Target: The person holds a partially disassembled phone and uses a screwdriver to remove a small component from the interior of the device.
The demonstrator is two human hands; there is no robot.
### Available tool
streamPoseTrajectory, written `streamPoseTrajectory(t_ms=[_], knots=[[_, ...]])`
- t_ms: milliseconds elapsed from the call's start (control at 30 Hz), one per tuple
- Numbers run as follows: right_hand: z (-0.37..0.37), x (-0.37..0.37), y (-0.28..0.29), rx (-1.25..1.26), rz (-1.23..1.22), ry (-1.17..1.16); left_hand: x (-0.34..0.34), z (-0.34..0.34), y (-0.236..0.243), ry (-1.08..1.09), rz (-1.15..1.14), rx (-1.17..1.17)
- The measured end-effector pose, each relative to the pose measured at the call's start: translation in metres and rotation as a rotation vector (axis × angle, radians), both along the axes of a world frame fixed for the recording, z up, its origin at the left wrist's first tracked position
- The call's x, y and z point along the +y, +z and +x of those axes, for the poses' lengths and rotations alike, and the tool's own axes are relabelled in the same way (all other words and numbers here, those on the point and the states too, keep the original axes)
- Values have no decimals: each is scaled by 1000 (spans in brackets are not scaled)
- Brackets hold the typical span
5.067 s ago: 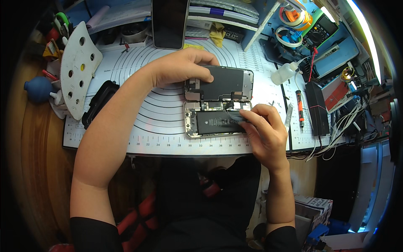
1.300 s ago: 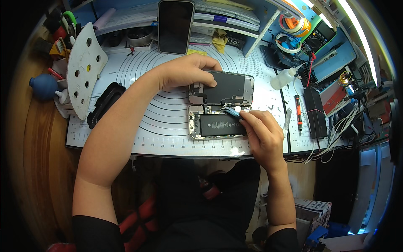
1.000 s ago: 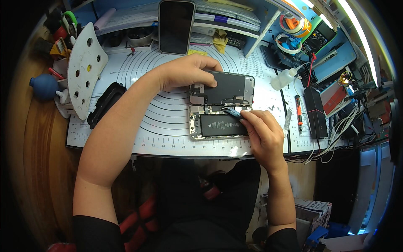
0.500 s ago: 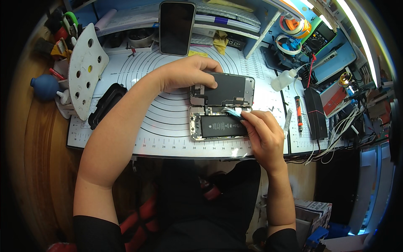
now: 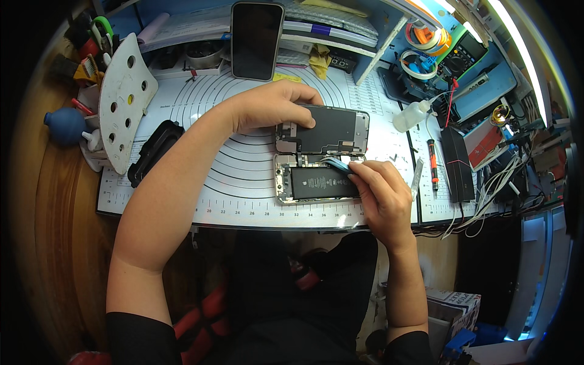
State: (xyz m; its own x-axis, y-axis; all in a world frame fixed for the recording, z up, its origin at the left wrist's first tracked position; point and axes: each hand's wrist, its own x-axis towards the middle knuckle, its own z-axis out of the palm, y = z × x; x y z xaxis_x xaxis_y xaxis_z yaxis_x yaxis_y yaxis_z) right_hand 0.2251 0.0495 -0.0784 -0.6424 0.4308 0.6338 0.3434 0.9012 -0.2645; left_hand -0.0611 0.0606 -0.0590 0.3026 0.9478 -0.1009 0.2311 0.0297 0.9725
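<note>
An opened phone lies on the white work mat (image 5: 243,176). Its body (image 5: 283,188), with a black battery (image 5: 319,182) inside, is nearest to me. Just beyond it is the detached-looking screen panel (image 5: 331,128), inner side up, joined near its lower left by a short flex cable. My left hand (image 5: 277,108) grips the panel's upper left part, thumb on its inner face and fingers at the far edge. Blue tweezers (image 5: 342,166) are pinched in my right hand (image 5: 384,198), their tips over the body's upper strip, between panel and battery. What the tips touch is too small to tell.
A second phone (image 5: 257,42) stands upright at the back. On the left are a black tray (image 5: 155,152) and a white perforated holder (image 5: 126,103). A dropper bottle (image 5: 412,115), a screwdriver (image 5: 432,164), a black box (image 5: 457,164) and tangled cables (image 5: 486,185) lie on the right.
The tweezers have shifted very slightly over the phone body. My left hand and the screen panel have stayed put.
</note>
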Motion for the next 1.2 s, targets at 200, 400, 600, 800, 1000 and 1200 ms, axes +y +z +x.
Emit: streamPoseTrajectory(t_ms=[200,400,600,800,1000,1200], knots=[[-1,0,2,0,-44,2,1,-1,-1,-3,-1,2],[-1,1,3,8,-83,7,1,0,-1,2,-13,-12],[-1,1,1,33,-74,4,0,0,0,-3,-12,-32],[5,-6,1,155,-56,-49,1,-2,-2,-12,-4,-54],[22,-4,-18,491,-200,-209,0,-1,0,-8,-34,-131],[22,-2,-20,682,-304,-273,-1,-1,3,20,-53,-166]])
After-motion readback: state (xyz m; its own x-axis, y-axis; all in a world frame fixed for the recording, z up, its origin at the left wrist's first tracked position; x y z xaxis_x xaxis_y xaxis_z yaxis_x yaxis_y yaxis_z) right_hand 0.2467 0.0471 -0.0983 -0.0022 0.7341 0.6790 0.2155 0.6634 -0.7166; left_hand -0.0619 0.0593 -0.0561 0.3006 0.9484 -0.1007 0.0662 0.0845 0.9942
